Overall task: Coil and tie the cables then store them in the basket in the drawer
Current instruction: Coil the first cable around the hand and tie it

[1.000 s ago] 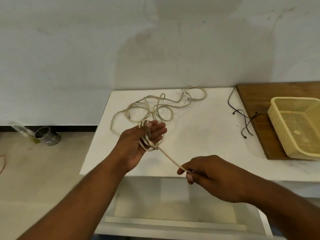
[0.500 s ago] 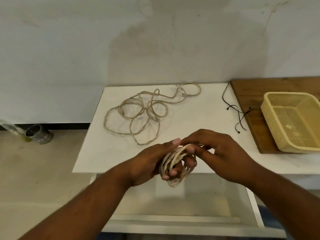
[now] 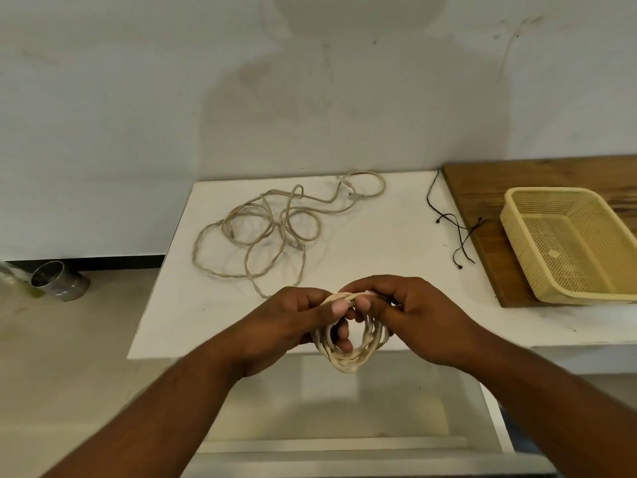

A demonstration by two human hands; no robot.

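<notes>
A cream cable wound into a small coil (image 3: 350, 360) hangs between both hands above the table's front edge. My left hand (image 3: 293, 322) grips the coil's left side, with fingers through the loop. My right hand (image 3: 413, 315) pinches the top strands of the coil. Loose cream cables (image 3: 255, 232) lie tangled on the white table (image 3: 379, 257) behind the hands. Thin black ties (image 3: 455, 229) lie at the table's right. The yellow mesh basket (image 3: 517, 219) stands on a wooden board (image 3: 482, 188) at the right. The open white drawer (image 3: 344, 415) is below the hands.
A metal can (image 3: 57, 281) lies on the floor at the left, by the wall. The wall stands close behind the table. The drawer's front edge (image 3: 344, 446) juts toward me below the tabletop.
The right hand, which was pulling the cable's end out taut, came in to the left hand. The cable is now a full coil held by both hands nearer the table's front edge.
</notes>
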